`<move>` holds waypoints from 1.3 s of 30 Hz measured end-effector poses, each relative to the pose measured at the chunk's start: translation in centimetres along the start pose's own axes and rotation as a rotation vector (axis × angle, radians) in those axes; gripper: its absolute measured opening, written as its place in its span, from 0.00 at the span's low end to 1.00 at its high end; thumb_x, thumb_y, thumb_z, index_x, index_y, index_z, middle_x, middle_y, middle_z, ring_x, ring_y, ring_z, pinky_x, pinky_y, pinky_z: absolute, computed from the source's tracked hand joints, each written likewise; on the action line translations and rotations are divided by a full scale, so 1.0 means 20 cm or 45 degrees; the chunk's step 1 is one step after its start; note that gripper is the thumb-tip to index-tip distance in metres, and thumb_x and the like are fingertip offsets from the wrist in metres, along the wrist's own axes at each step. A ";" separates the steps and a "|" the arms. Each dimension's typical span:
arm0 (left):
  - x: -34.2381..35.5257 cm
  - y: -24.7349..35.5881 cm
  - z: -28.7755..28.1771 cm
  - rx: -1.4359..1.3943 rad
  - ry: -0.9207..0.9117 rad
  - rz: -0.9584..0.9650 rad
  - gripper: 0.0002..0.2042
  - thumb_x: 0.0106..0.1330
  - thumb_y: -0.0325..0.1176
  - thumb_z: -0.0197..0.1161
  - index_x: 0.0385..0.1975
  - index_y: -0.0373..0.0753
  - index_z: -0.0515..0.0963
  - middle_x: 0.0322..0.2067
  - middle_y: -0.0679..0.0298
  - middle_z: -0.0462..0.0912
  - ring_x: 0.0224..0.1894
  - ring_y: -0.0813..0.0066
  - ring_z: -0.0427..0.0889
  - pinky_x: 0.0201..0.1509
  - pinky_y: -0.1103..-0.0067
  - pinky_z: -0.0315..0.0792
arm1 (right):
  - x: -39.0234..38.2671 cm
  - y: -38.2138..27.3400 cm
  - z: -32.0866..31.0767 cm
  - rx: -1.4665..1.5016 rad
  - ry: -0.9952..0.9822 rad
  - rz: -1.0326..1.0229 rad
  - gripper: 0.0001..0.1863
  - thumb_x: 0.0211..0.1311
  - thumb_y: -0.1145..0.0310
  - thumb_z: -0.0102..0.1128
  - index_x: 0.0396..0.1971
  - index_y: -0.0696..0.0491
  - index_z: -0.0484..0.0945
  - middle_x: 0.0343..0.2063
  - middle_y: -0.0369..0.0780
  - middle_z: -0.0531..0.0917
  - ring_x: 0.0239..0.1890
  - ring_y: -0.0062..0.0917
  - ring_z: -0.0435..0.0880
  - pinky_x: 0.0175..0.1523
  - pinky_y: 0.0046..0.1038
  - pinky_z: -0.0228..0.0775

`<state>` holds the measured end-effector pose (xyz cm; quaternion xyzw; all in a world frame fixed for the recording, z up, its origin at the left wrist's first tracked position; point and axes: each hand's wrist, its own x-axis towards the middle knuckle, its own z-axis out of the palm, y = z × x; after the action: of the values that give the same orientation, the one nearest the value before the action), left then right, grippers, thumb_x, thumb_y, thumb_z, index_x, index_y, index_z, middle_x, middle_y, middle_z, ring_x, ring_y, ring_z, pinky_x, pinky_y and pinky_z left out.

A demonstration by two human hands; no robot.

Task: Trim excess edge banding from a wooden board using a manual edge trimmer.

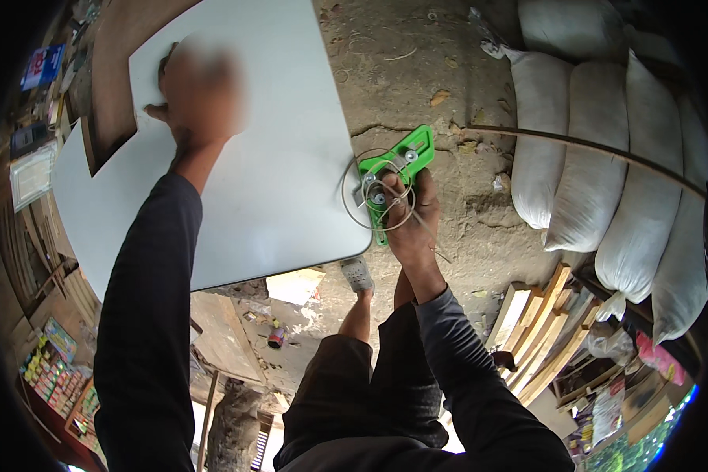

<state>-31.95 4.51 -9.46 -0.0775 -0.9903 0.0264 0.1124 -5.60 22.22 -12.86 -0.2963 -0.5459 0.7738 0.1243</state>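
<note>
A white board [275, 212] with an angular cut-out at its upper left fills the left of the view. My left hand [200, 98] is over its upper part; the hand is blurred, so its fingers and anything under them are unclear. Beside the board's right edge my right hand [409, 220] grips a green plastic tool [413, 141] with round metal fittings. A loose coil of thin wire [343, 185] loops around the tool and my fingers, with an end trailing down past my wrist.
Full white sacks [574, 149] lie at right, a thin bar [582, 143] across them. Wooden pieces [539, 330] are stacked at lower right. My legs and grey shoe [355, 271] are below the board on the dirty concrete floor [472, 236]. Shelves of small items [55, 370] stand at lower left.
</note>
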 end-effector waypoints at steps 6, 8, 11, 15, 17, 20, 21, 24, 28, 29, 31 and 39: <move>0.01 0.02 -0.01 -0.076 0.000 0.004 0.35 0.75 0.59 0.48 0.71 0.37 0.62 0.76 0.58 0.57 0.80 0.57 0.50 0.69 0.25 0.43 | -0.13 -0.02 -0.04 0.080 -0.022 0.058 0.16 0.76 0.61 0.62 0.51 0.56 0.74 0.37 0.30 0.80 0.39 0.10 0.73 0.43 0.16 0.68; 0.02 -0.01 -0.01 -0.060 0.000 -0.012 0.37 0.74 0.61 0.46 0.72 0.36 0.61 0.76 0.59 0.57 0.80 0.56 0.50 0.68 0.23 0.42 | -0.19 0.00 -0.04 0.167 -0.035 0.039 0.15 0.76 0.62 0.61 0.51 0.56 0.74 0.37 0.30 0.80 0.39 0.11 0.73 0.43 0.17 0.69; 0.02 0.00 0.00 -0.060 -0.001 -0.065 0.38 0.74 0.62 0.45 0.72 0.36 0.61 0.76 0.59 0.56 0.80 0.56 0.49 0.68 0.23 0.42 | -0.25 0.01 -0.06 -0.018 0.012 0.019 0.15 0.77 0.62 0.61 0.51 0.56 0.74 0.37 0.30 0.80 0.39 0.11 0.73 0.43 0.17 0.69; 0.01 0.00 0.01 -0.050 0.001 -0.097 0.38 0.74 0.62 0.45 0.72 0.36 0.61 0.76 0.59 0.56 0.80 0.57 0.49 0.68 0.23 0.42 | -0.32 0.01 -0.06 0.013 0.059 0.031 0.15 0.77 0.61 0.61 0.51 0.56 0.74 0.36 0.31 0.80 0.37 0.11 0.74 0.42 0.18 0.70; 0.01 0.01 0.00 -0.080 0.003 -0.096 0.38 0.74 0.62 0.46 0.72 0.36 0.61 0.76 0.59 0.56 0.79 0.56 0.50 0.68 0.23 0.42 | -0.34 0.04 -0.07 -0.039 0.085 -0.007 0.15 0.76 0.61 0.61 0.51 0.57 0.74 0.36 0.32 0.81 0.36 0.11 0.75 0.40 0.18 0.70; 0.00 0.00 0.00 -0.060 0.002 -0.102 0.38 0.73 0.62 0.46 0.71 0.35 0.61 0.75 0.58 0.57 0.79 0.56 0.50 0.67 0.23 0.43 | -0.41 0.08 -0.03 -0.057 0.180 -0.015 0.16 0.78 0.61 0.59 0.53 0.57 0.73 0.37 0.32 0.81 0.36 0.12 0.76 0.40 0.18 0.71; 0.01 0.00 0.00 -0.059 0.002 -0.105 0.38 0.73 0.62 0.46 0.71 0.35 0.61 0.75 0.58 0.57 0.79 0.56 0.50 0.67 0.23 0.43 | -0.45 0.09 -0.01 -0.133 0.250 -0.024 0.15 0.78 0.61 0.58 0.53 0.56 0.72 0.38 0.31 0.80 0.36 0.12 0.76 0.39 0.17 0.70; 0.00 0.00 0.00 -0.004 -0.021 -0.122 0.38 0.73 0.64 0.46 0.73 0.40 0.61 0.77 0.62 0.56 0.80 0.58 0.49 0.70 0.26 0.42 | -0.51 0.06 0.10 -0.144 0.433 0.028 0.21 0.78 0.54 0.57 0.54 0.57 0.71 0.38 0.33 0.80 0.36 0.13 0.77 0.38 0.18 0.70; 0.01 0.01 0.01 -0.035 0.017 -0.102 0.38 0.73 0.64 0.46 0.73 0.40 0.61 0.76 0.62 0.57 0.80 0.57 0.50 0.70 0.26 0.42 | -0.56 0.07 0.19 0.055 0.592 0.075 0.23 0.79 0.53 0.56 0.57 0.57 0.68 0.38 0.34 0.79 0.35 0.15 0.76 0.38 0.19 0.70; 0.01 0.00 0.01 -0.046 0.027 -0.095 0.39 0.73 0.64 0.46 0.73 0.40 0.62 0.76 0.61 0.58 0.80 0.56 0.50 0.70 0.26 0.42 | -0.58 0.08 0.20 0.127 0.611 0.092 0.23 0.79 0.53 0.55 0.58 0.57 0.67 0.38 0.35 0.78 0.36 0.15 0.76 0.38 0.19 0.69; 0.03 0.00 0.01 -0.063 0.067 -0.055 0.38 0.74 0.63 0.46 0.71 0.35 0.62 0.75 0.57 0.59 0.79 0.53 0.52 0.68 0.24 0.43 | -0.62 0.10 0.22 0.073 0.614 0.122 0.22 0.79 0.54 0.55 0.59 0.56 0.66 0.39 0.36 0.78 0.35 0.16 0.76 0.38 0.20 0.69; 0.04 -0.03 0.06 -0.068 0.081 -0.093 0.39 0.73 0.64 0.46 0.74 0.39 0.62 0.76 0.58 0.58 0.80 0.54 0.51 0.70 0.26 0.41 | -0.54 0.08 0.10 0.303 0.507 0.110 0.19 0.79 0.63 0.57 0.60 0.57 0.70 0.47 0.36 0.81 0.46 0.16 0.79 0.49 0.21 0.75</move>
<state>-33.12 3.95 -10.50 -0.0452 -0.9887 -0.0066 0.1427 1.98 14.56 -10.40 -0.4494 -0.4023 0.7636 0.2305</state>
